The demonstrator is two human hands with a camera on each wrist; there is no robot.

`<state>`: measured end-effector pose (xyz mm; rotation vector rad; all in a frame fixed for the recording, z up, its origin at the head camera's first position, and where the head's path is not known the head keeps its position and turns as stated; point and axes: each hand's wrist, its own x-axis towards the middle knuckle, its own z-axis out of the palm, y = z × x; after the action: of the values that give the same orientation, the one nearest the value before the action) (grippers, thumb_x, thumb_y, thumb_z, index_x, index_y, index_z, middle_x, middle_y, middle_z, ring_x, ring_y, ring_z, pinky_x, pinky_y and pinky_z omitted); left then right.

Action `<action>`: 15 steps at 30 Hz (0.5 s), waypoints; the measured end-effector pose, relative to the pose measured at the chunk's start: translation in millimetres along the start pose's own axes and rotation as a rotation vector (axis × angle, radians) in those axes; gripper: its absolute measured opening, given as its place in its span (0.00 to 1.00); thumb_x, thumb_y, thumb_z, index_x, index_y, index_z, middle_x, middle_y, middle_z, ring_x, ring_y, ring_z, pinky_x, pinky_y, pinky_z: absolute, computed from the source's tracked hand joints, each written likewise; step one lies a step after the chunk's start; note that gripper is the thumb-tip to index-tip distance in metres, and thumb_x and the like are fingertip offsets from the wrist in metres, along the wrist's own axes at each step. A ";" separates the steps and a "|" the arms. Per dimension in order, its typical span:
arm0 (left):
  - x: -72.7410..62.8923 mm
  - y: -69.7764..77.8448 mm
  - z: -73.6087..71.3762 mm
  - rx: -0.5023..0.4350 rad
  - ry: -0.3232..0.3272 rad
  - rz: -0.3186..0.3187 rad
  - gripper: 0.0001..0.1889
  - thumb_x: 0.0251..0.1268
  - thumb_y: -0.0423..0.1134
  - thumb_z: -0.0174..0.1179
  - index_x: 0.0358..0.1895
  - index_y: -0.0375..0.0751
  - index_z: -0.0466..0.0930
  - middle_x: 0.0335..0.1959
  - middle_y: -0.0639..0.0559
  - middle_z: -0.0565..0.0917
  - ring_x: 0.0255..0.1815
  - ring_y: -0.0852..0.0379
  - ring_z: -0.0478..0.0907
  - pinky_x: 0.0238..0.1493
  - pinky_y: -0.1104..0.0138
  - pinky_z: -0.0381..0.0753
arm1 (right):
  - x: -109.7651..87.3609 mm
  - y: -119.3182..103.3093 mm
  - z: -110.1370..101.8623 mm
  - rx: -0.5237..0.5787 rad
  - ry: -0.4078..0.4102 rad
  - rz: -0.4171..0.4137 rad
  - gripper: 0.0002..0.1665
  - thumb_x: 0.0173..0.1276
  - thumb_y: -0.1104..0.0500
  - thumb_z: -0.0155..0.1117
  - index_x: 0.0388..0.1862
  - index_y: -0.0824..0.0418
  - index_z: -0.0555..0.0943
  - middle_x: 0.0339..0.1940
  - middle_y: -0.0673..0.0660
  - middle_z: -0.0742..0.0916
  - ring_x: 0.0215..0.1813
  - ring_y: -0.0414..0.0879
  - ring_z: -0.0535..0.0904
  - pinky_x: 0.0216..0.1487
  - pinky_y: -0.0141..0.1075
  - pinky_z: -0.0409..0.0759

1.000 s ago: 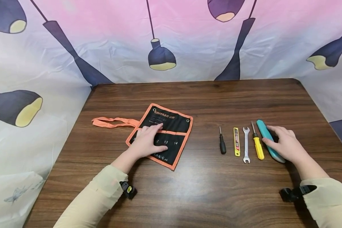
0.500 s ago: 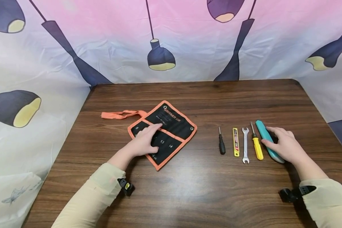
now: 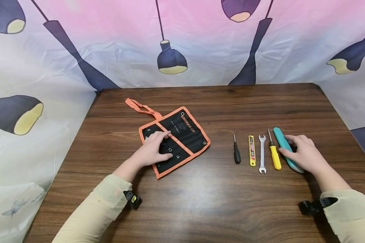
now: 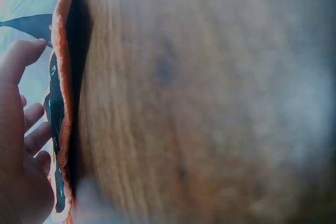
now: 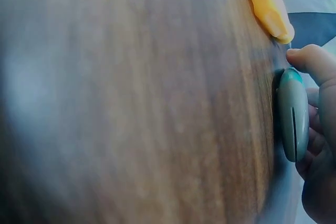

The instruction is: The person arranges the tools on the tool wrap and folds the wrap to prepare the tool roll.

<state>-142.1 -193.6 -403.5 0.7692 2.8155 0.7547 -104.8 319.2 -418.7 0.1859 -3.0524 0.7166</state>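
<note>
Tool pouch point(image 3: 182, 135) under flat left hand point(image 3: 152, 152); right hand point(image 3: 304, 153) curled round teal case point(image 3: 284, 148).

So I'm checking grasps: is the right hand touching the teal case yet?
Touching. The head view shows the right hand with fingers lying against the teal case; the right wrist view shows thumb and fingers on either side of it.

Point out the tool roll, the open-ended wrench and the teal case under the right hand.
tool roll point(image 3: 185, 130), head view, on the black upper panel near the printed label.
open-ended wrench point(image 3: 262, 154), head view, on the middle of its shaft.
teal case point(image 3: 280, 138), head view, on its far end, clear of the fingers.
</note>
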 end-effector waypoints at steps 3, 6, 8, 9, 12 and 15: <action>-0.9 1.8 2.1 0.020 -0.006 0.001 0.44 0.50 0.55 0.67 0.69 0.41 0.60 0.53 0.48 0.72 0.55 0.49 0.65 0.54 0.49 0.62 | 0.3 0.1 -0.4 -0.002 -0.005 0.007 0.40 0.66 0.45 0.59 0.59 0.78 0.66 0.47 0.73 0.71 0.48 0.66 0.65 0.43 0.59 0.65; -1.7 2.5 3.8 0.041 -0.027 0.002 0.46 0.47 0.58 0.69 0.68 0.41 0.62 0.54 0.48 0.72 0.54 0.49 0.65 0.53 0.50 0.62 | 0.9 1.1 -1.2 -0.012 -0.017 0.006 0.38 0.66 0.46 0.60 0.59 0.78 0.66 0.46 0.72 0.71 0.45 0.64 0.67 0.41 0.57 0.67; -2.1 2.0 4.5 0.072 -0.048 0.004 0.46 0.45 0.59 0.69 0.68 0.42 0.62 0.56 0.48 0.71 0.55 0.49 0.65 0.53 0.51 0.62 | 1.2 1.9 -2.2 -0.018 -0.027 0.000 0.37 0.66 0.48 0.60 0.59 0.78 0.66 0.46 0.72 0.71 0.44 0.63 0.69 0.40 0.56 0.68; -2.0 1.8 4.4 0.085 -0.058 0.005 0.46 0.44 0.59 0.70 0.68 0.43 0.63 0.57 0.48 0.71 0.55 0.49 0.65 0.51 0.52 0.62 | 1.4 2.5 -2.7 -0.020 -0.031 -0.006 0.36 0.66 0.49 0.60 0.59 0.78 0.66 0.46 0.72 0.72 0.44 0.63 0.69 0.40 0.56 0.68; -1.8 0.4 2.6 0.136 -0.099 -0.003 0.44 0.45 0.59 0.69 0.67 0.47 0.64 0.60 0.49 0.70 0.57 0.49 0.64 0.51 0.52 0.61 | 1.8 3.8 -4.3 -0.018 -0.041 -0.018 0.35 0.66 0.51 0.61 0.58 0.78 0.67 0.47 0.72 0.72 0.44 0.63 0.70 0.41 0.57 0.69; -1.4 -0.4 -2.2 0.169 -0.131 -0.011 0.42 0.45 0.57 0.68 0.67 0.49 0.65 0.61 0.50 0.70 0.59 0.49 0.64 0.51 0.51 0.60 | 1.9 5.0 -5.1 -0.018 -0.039 -0.024 0.34 0.66 0.52 0.61 0.58 0.78 0.67 0.48 0.73 0.72 0.45 0.64 0.71 0.42 0.58 0.68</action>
<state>-141.6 -195.5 -401.9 0.7956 2.7874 0.4508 -107.4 325.8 -416.3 0.2380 -3.0867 0.6917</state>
